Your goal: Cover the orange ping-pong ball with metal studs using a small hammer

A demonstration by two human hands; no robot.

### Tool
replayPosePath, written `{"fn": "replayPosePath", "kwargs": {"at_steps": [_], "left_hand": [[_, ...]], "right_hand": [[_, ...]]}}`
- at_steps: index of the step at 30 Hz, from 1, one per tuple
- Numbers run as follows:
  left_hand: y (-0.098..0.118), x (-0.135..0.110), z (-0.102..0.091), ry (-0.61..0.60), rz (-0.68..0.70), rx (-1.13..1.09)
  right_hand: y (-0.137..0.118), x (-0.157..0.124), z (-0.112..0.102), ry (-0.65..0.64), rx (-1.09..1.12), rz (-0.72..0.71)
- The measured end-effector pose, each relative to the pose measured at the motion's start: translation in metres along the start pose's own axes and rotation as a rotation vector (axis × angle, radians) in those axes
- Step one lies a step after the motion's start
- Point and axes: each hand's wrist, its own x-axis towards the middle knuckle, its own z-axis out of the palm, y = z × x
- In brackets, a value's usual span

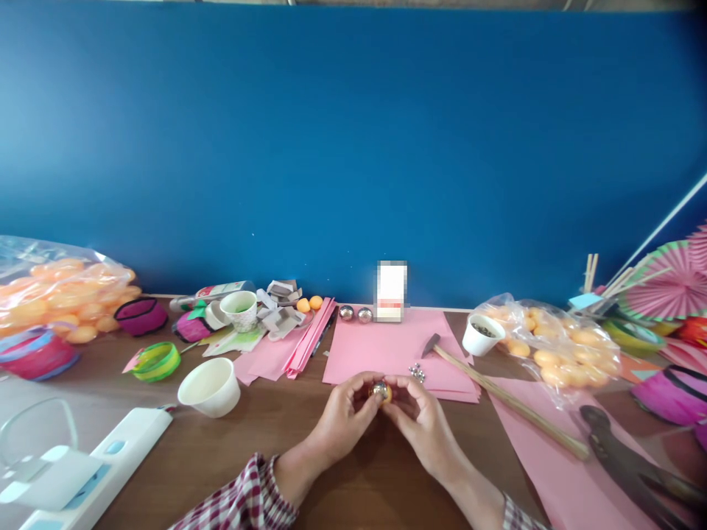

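My left hand (349, 412) and my right hand (417, 412) meet over the table, fingers curled round a small orange ball partly covered in shiny silver pieces (381, 391). Fingertips hide some of the ball's sides. Just beyond my right hand, a little heap of silver studs (417, 373) lies on pink paper sheets (381, 353). Two shiny silver balls (346, 313) sit at the back of that paper. To their right stands a blurred-out white box (391, 291). A hammer with a wooden handle (513, 397) slants across the paper on the right.
On the left are a white bowl (210, 386), a power strip (104, 464) and a patterned paper cup (239, 309). Bags of orange balls (71, 298) lie on both sides. A white cup of small dark things (482, 334) and dark curved tool handles (618, 456) are right.
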Motion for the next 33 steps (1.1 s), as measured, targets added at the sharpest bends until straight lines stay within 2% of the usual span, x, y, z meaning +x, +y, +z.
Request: {"fn": "replayPosePath", "kwargs": {"at_steps": [7, 12, 23, 28, 33], "left_hand": [[-0.0029, -0.0025, 0.0009, -0.004, 0.001, -0.08], [-0.0038, -0.0028, 0.0007, -0.018, -0.082, -0.144], [0.0018, -0.0028, -0.0001, 0.069, 0.005, 0.153], [0.0049, -0.0017, 0.0003, 0.054, 0.006, 0.174], [-0.0018, -0.0002, -0.0015, 0.012, 0.049, 0.122]], "right_hand": [[0.0029, 0.0002, -0.0005, 0.035, -0.037, -0.046], [0.0051, -0.0011, 0.0006, 0.022, -0.06, -0.071], [0.0037, -0.0025, 0.0006, 0.006, -0.229, -0.131], [0.0032, -0.0019, 0.0011, 0.021, -0.262, -0.157], [0.0037, -0.0003, -0.0005, 0.055, -0.309, -0.167]]}}
